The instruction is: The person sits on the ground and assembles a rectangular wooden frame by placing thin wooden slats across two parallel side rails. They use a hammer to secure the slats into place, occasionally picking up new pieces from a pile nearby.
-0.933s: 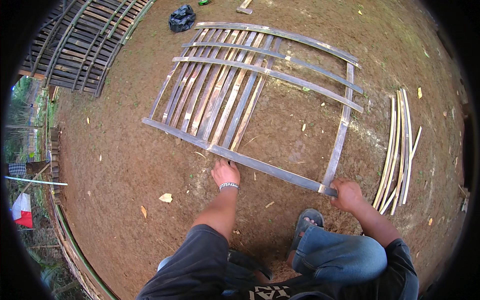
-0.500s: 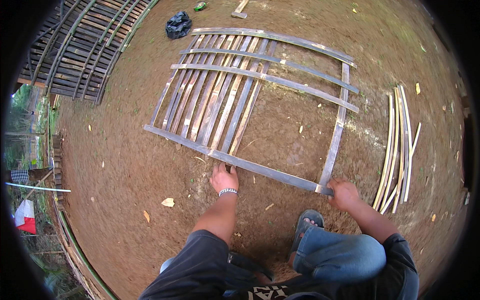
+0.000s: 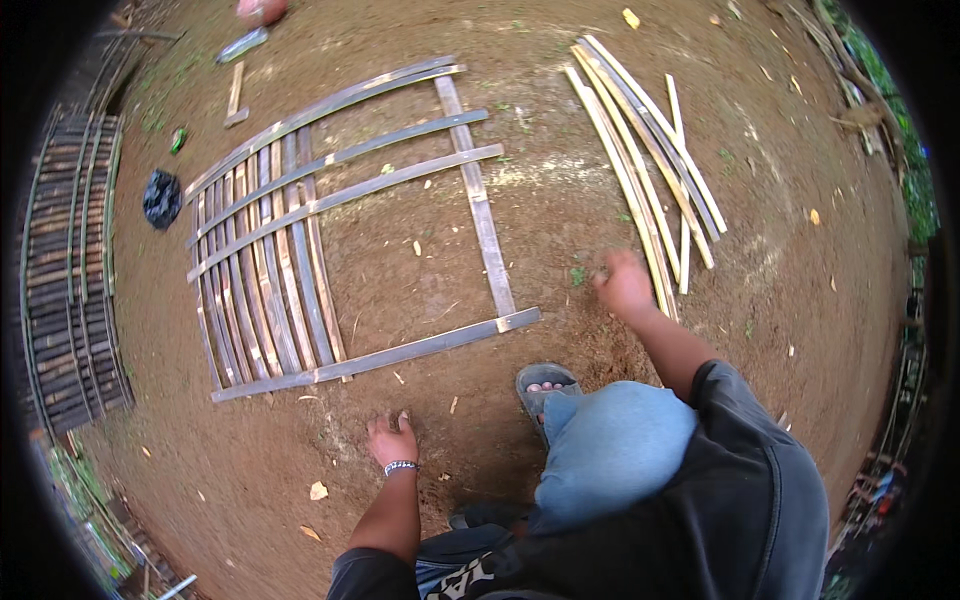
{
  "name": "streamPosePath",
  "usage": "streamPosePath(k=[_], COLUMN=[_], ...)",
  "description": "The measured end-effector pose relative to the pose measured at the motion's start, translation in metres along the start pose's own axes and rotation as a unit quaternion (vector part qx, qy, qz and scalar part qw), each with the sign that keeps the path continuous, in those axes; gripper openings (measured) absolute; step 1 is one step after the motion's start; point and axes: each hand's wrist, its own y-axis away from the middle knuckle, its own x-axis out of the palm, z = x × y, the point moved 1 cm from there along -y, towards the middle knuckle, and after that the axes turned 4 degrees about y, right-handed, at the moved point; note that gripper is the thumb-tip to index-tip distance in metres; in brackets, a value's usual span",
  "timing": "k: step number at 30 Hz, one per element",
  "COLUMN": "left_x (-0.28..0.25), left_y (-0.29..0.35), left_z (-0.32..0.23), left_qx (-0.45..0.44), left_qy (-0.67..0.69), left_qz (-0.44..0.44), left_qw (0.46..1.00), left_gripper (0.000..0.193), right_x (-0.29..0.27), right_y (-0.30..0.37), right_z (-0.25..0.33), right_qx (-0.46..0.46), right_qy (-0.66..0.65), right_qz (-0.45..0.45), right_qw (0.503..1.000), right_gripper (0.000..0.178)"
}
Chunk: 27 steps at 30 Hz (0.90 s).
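Note:
A frame of flat bamboo slats [image 3: 375, 367] lies on the ground in front of me, with several upright slats set close together in its left part. My left hand [image 3: 391, 440] is just below the frame's near slat, apart from it, fingers spread and nothing in them. To the right of the frame, my right hand [image 3: 624, 286] hovers over the soil beside a loose bundle of pale bamboo strips [image 3: 640, 165]. Its fingers are slightly bent and a little blurred, and I see nothing held in them.
A black plastic bag [image 3: 162, 199] lies left of the frame, with a hammer-like wooden tool [image 3: 236, 100] beyond it. Farther left stands a dark bamboo slatted panel [image 3: 75, 260]. My sandalled foot [image 3: 546, 388] is close to the frame's near right corner.
My right hand has let go of the frame's near right corner and moved right toward the strips. My left hand has come away from the near slat. The view has turned right.

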Motion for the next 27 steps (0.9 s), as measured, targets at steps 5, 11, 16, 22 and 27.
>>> streamPosePath(k=[5, 11, 16, 22, 27], left_x=[-0.028, -0.062, -0.054, -0.039, -0.050], left_y=[-0.007, -0.019, -0.020, -0.004, 0.015], left_z=[-0.039, -0.092, -0.094, -0.071, -0.114], left_qx=[0.162, 0.172, 0.200, 0.250, 0.222], left_qy=[0.039, 0.084, 0.086, 0.061, 0.068], left_qz=[0.089, 0.173, 0.194, 0.162, 0.243], left_qw=[0.982, 0.966, 0.957, 0.953, 0.942], left_gripper=[0.032, 0.032, 0.032, 0.029, 0.031], right_x=[-0.004, 0.009, 0.016, -0.027, 0.009], right_y=[0.005, 0.030, 0.036, 0.043, 0.060], right_z=[-0.075, -0.089, -0.112, -0.089, -0.121], right_qx=[0.240, 0.276, 0.278, 0.309, 0.272], right_qy=[0.033, 0.051, 0.073, -0.128, -0.306], right_qz=[0.059, 0.091, 0.116, 0.064, -0.001], right_qw=[0.968, 0.955, 0.951, 0.940, 0.912], right_gripper=[0.046, 0.037, 0.038, 0.037, 0.037])
